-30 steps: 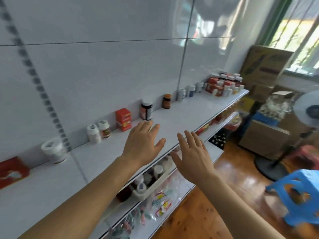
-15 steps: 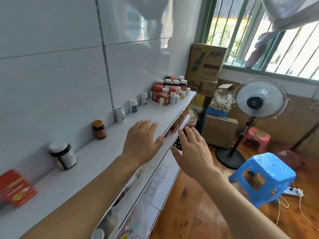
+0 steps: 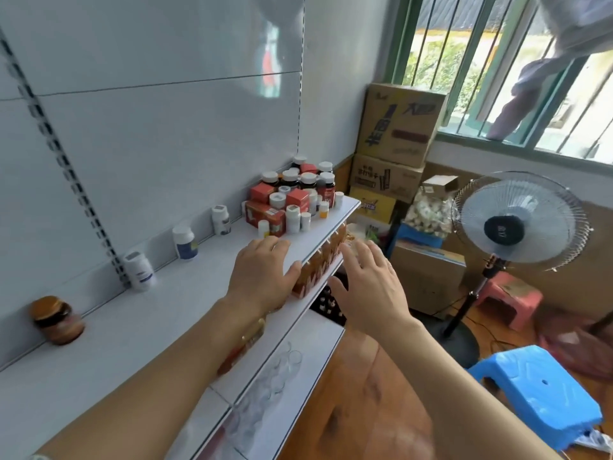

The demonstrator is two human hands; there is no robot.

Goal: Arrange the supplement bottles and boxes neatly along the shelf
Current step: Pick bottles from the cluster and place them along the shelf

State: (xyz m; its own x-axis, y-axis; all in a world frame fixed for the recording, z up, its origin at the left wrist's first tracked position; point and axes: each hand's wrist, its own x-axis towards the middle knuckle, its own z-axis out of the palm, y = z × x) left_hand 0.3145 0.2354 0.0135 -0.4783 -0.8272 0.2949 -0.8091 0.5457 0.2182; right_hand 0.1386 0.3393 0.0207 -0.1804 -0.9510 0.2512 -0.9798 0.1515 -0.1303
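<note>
along the back of the top shelf (image 3: pixel 185 313), from left to right, a brown jar (image 3: pixel 57 320) is standing alone, then three white bottles (image 3: pixel 184 243) are sitting spaced out against the wall panel, well apart from one another. further right, at the far end of the shelf, a crowded cluster of bottles and red boxes (image 3: pixel 292 199) is waiting, packed together and not in any row.

the left hand (image 3: pixel 262 277) is hovering over the front edge of the shelf with fingers straight and relaxed, holding nothing; its thumb may be brushing the shelf lip, though the angle makes that hard to tell. the right hand (image 3: pixel 368 287) is reaching out beyond the shelf edge, also spread and empty, in the air above the lower shelves.

judging by this, the step in hand is a reach toward the cluster for the next item to place in the line. the next move is calling for both hands to travel further right and forward, then close round one bottle or box at the near edge of the pile without knocking its small neighbours.

to the right, stacked cardboard cartons (image 3: pixel 394 141) are standing against the corner just past the shelf end, a standing fan (image 3: pixel 517 224) is near them, and a blue stool (image 3: pixel 534 393) is sitting on the floor close by, crowding any step sideways.
</note>
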